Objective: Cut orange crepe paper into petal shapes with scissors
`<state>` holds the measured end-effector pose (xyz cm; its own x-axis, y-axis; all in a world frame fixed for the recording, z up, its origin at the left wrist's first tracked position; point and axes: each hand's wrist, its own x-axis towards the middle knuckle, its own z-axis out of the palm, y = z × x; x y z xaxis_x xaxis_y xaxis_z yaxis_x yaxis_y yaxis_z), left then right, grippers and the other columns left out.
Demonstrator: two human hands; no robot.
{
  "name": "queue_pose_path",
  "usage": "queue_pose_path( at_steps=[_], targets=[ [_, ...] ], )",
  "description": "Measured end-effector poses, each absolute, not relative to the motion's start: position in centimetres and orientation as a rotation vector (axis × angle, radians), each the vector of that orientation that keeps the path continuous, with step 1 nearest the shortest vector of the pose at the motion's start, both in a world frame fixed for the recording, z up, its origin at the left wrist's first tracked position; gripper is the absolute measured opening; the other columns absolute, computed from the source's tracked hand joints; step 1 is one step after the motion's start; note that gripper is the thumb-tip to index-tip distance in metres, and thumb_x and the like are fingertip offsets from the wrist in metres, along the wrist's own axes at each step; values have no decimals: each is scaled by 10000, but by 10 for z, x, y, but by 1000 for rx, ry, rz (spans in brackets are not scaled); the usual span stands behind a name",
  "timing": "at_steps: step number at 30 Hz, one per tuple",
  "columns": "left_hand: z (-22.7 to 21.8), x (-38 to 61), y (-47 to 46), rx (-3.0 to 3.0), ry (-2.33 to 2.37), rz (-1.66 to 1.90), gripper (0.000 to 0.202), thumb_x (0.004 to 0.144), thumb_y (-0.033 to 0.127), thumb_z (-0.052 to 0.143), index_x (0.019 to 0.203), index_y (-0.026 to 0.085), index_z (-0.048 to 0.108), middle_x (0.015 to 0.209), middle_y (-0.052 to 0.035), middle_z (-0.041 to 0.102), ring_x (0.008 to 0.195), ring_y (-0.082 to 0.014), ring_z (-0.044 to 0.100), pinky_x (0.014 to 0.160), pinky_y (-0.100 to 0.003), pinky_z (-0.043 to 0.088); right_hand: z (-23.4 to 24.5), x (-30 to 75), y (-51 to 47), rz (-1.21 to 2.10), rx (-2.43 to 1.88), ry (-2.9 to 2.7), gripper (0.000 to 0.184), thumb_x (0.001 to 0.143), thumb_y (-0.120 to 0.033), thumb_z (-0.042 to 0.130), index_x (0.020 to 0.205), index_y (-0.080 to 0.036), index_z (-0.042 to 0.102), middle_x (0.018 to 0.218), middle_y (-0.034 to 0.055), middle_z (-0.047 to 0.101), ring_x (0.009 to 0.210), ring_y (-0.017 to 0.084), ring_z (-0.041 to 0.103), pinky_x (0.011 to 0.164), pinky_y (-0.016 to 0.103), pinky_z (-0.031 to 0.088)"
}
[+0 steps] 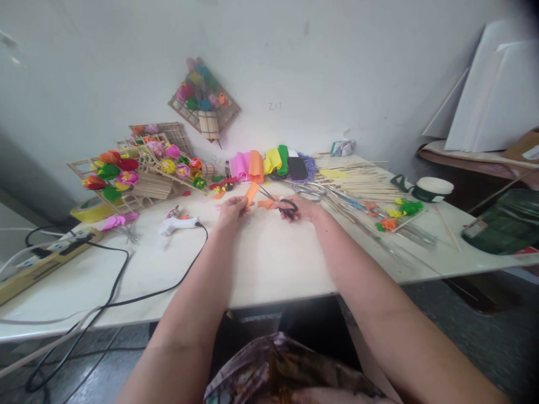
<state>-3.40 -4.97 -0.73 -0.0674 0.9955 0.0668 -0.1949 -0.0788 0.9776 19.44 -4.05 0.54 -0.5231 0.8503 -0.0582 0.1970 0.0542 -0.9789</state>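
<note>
Between the fingers of my left hand (234, 207) is a strip of orange crepe paper (251, 194), held upright above the white table (269, 264). My right hand (300, 207) grips black-handled scissors (288, 209) whose blades point left toward the strip. The blades look parted, with the tips close to the strip's upper edge; whether they touch it I cannot tell. Orange paper scraps (266, 203) lie on the table between my hands. Just behind stand folded crepe papers: pink (240, 166), orange (256, 166), yellow (272, 160) and green (283, 159).
To the left lie a white glue gun (177, 225) with its cord, a power strip (46, 264) and yellow tape (90, 211). Lattice frames with paper flowers (122, 174) stand behind. Bamboo sticks (357, 182), a phone (297, 168), a cup (433, 189) and a green jar (505, 221) occupy the right.
</note>
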Motion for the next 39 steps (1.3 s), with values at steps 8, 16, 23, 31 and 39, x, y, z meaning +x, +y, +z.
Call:
queue_pose_path(
  at_steps=[8,16,23,31,39],
  targets=[
    [-9,-31,-50,1104,1066,1387,248,657,271,721,773,122,560,707,-39,663,510,-74,578,492,-180,433,12,186,-50,1486,-1139,-1833,306,760,-412,649,856,-123,629,503,-17,590,338,49,459,278,149,221],
    [-13,-29,-47,1138,1075,1352,298,646,323,735,781,121,563,706,-51,676,499,-89,584,465,-192,430,16,179,-57,1493,-1145,-1773,193,805,-318,602,823,-127,613,464,-41,540,316,37,406,283,141,225],
    [-14,-29,-46,1156,1061,1331,310,643,342,740,761,125,553,702,-62,681,483,-94,587,433,-187,408,13,179,-55,1463,-1133,-1798,205,784,-334,616,777,-129,601,466,-44,515,325,35,396,295,136,230],
    [-12,-27,-47,1185,1062,1306,312,644,358,734,757,124,560,714,-64,686,476,-92,579,422,-186,398,9,179,-51,1469,-1130,-1791,218,768,-341,628,735,-129,590,449,-54,487,320,30,371,314,137,255],
    [-11,-27,-48,1196,1053,1289,323,635,376,735,747,130,559,695,-49,679,474,-89,576,417,-181,384,9,177,-51,1441,-1166,-1778,224,754,-348,643,737,-130,597,444,-61,470,326,27,348,324,140,254]
  ],
)
